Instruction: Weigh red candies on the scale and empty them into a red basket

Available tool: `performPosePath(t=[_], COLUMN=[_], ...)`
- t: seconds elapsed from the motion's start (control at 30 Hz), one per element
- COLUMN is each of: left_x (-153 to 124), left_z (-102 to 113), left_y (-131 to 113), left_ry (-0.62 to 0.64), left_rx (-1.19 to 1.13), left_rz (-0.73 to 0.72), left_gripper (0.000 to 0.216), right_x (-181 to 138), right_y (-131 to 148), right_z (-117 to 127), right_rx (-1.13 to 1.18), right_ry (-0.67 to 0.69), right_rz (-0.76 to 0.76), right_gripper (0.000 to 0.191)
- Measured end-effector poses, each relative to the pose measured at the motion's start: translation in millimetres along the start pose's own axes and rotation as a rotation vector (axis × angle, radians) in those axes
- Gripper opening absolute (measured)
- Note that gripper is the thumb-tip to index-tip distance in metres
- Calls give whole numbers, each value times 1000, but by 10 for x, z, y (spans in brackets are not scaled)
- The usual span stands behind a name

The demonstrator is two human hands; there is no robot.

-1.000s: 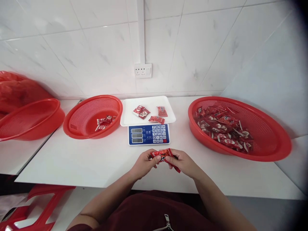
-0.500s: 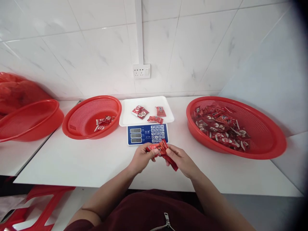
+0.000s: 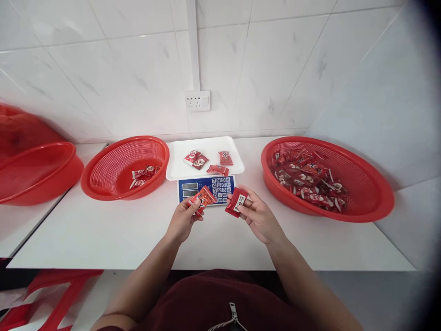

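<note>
Over the front of the blue-and-white weighing scale [image 3: 223, 184], my left hand [image 3: 182, 220] pinches a bright red snack packet [image 3: 206, 197] between thumb and fingers; a second packet may lie under it. My right hand [image 3: 258, 216] grips a darker red snack packet [image 3: 237, 202] with a white label, apart from the left one. Behind them, the scale's white tray [image 3: 175, 170] bears several small red packets [image 3: 225, 158], two overlapping at its left and two at its right. My hands partly cover the scale's display and keys.
A deep red basket [image 3: 375, 193] on the right holds a heap of packets. The left red basket [image 3: 94, 184] has a few. Further left stand another red basket [image 3: 37, 184] and a red plastic bag [image 3: 24, 128]. A socket [image 3: 197, 100] is on the tiled wall.
My hands have moved apart, from holding the packets together to one side each. The left hand went left, and the right hand turned its packet so the white label shows.
</note>
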State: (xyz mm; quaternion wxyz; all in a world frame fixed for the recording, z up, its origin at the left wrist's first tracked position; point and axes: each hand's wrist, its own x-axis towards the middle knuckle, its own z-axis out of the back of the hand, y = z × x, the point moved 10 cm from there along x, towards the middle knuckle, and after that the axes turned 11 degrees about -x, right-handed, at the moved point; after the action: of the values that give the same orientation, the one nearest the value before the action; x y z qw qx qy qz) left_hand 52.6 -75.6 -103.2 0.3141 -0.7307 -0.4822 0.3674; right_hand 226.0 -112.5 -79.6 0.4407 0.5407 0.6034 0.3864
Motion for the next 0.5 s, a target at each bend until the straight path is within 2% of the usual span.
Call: performPosePath(t=[0.1, 0.23, 0.3, 0.37, 0.43, 0.5], left_x=[-29, -65, -83, -101, -121, -146], left_z=[28, 19, 14, 10, 5, 4], left_y=[2, 20, 48, 72, 87, 87], left_ry=[3, 31, 41, 43, 43, 42], left_rx=[22, 63, 72, 74, 77, 80], left_rz=[-3, 10, 23, 33, 42, 48], left_gripper=[31, 31, 31, 31, 32, 33], right_x=[24, 122, 244, 420, 626, 836], right_y=[15, 82, 235, 483, 729, 892], right_z=[16, -112, -175, -200, -214, -227], right_rx=[-36, -143, -241, -379, -535, -668], right_ry=[-35, 47, 65, 15, -66, -132], right_rz=[30, 28, 94, 224, 342, 394], right_gripper=[55, 48, 43, 40, 45, 56])
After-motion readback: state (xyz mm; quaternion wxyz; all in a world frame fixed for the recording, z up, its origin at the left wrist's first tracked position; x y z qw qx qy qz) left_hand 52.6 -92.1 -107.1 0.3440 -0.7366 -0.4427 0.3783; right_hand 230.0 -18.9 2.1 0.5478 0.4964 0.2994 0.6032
